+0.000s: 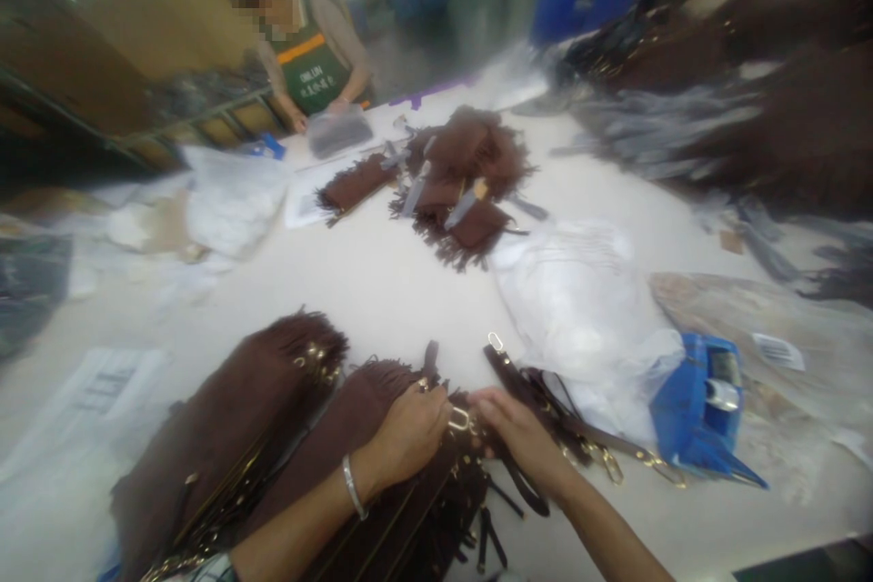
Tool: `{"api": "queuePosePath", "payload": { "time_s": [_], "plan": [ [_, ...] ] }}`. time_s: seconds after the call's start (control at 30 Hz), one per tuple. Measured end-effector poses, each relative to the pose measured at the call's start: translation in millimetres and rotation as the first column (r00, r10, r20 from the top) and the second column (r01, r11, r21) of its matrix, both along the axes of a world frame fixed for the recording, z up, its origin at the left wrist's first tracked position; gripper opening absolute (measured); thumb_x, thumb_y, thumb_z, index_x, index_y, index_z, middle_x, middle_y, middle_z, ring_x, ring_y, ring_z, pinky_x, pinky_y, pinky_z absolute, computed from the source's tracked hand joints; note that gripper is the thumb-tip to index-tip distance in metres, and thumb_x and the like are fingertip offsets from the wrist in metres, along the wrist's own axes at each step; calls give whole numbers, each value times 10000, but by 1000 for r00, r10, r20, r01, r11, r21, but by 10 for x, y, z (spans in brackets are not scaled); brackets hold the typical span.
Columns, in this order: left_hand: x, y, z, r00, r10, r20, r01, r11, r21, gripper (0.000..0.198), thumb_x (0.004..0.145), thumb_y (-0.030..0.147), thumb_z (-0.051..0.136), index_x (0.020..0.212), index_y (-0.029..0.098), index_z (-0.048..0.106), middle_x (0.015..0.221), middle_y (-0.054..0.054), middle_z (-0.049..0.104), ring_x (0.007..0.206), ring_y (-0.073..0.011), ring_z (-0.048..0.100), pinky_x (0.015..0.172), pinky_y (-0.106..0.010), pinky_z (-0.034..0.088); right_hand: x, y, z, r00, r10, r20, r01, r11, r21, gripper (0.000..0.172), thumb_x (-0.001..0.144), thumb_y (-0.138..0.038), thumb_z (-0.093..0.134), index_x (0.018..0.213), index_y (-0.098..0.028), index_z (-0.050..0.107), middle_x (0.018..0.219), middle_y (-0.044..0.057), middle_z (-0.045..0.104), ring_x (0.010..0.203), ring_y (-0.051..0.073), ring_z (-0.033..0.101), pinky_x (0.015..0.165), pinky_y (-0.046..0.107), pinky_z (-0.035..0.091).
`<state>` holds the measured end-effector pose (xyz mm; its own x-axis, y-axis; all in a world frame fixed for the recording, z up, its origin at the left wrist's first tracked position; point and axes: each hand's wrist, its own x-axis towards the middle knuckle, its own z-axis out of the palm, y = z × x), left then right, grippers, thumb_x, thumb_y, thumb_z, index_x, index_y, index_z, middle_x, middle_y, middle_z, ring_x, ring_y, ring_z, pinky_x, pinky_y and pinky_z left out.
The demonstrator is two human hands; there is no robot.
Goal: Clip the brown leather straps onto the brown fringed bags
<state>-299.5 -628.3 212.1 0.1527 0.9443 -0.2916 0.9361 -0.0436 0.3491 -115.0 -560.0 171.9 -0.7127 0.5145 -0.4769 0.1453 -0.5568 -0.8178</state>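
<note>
While the left hand (413, 432) is pinching a gold clasp (460, 423) over the fringed bag (361, 409), the right hand (518, 436) is curving beside it, its grip unclear. Good work is probably depending on steadying that clasp.

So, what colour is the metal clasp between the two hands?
The clasp is pale gold; the head view, the only one here, shows it.

Soft light, dim upper corners, seemingly smeared edges

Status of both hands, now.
Left hand: closed beside the gold clasp; what it grips is hidden.
Right hand: partly curled beside the clasp; grip cannot be told.
</note>
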Motion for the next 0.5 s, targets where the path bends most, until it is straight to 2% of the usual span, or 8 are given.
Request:
{"api": "queuePosePath", "payload": {
  "time_s": [0.07, 0.1, 0.2, 0.23, 0.3, 0.37, 0.5],
  "plan": [
    [7, 6, 0, 1000, -2, -10, 2, 1000, -16, 324, 970, 169, 278, 763, 176, 528, 742, -43, 576, 714, -184, 519, 749, -331, 422, 22, -16, 71, 996, 57, 74, -70, 980, 187, 303, 895, -465, 498, 1069, -229, 576, 796, -2, 638, 694, 170, 598, 609, 285, 463],
    [8, 8, 0, 1000, 2, -5, -2, 1000, -25, 326, 973, 178, 278, 765, 176, 528, 745, -42, 579, 728, -185, 525, 753, -328, 423, 21, -26, 108, 990, 81, 116, -113, 945, 307, 275, 888, -436, 523, 1067, -235, 584, 826, 0, 650, 731, 176, 602, 659, 294, 466],
    [2, 10, -8, 998, 53, 30, -52, 998, -35, 342, 986, 198, 260, 775, 178, 529, 766, -42, 588, 793, -193, 540, 753, -319, 428, -38, -79, 170, 966, 128, 225, -242, 756, 608, 228, 896, -336, 525, 1101, -257, 586, 993, 24, 658, 898, 206, 605, 795, 320, 452],
    [-2, 9, -14, 997, 66, 42, -65, 997, -37, 344, 987, 200, 257, 776, 178, 528, 768, -42, 590, 799, -193, 540, 752, -319, 430, -69, -104, 168, 954, 144, 262, -286, 695, 660, 240, 910, -310, 494, 1130, -258, 575, 1023, 38, 650, 929, 214, 602, 816, 330, 450],
    [-12, 5, -31, 997, 59, 55, -57, 998, -38, 334, 985, 204, 269, 770, 179, 523, 770, -42, 591, 794, -194, 538, 755, -323, 432, -127, -162, 139, 927, 148, 345, -361, 607, 708, 270, 931, -275, 440, 1177, -248, 551, 1060, 72, 634, 954, 232, 599, 838, 357, 455],
    [-20, -2, -52, 998, 36, 56, -35, 999, -29, 325, 982, 207, 280, 761, 180, 517, 770, -41, 591, 784, -191, 535, 764, -326, 431, -157, -216, 98, 904, 130, 408, -405, 567, 717, 278, 943, -264, 410, 1187, -236, 539, 1068, 92, 622, 950, 244, 599, 842, 380, 466],
    [-29, -19, -79, 997, 42, 67, -41, 999, -19, 345, 987, 200, 258, 748, 183, 506, 755, -28, 580, 766, -178, 530, 757, -315, 425, -126, -266, 68, 925, 149, 349, -366, 589, 720, 321, 958, -243, 360, 1261, -238, 466, 1120, 94, 594, 1000, 235, 587, 888, 388, 470]
  ]
}}
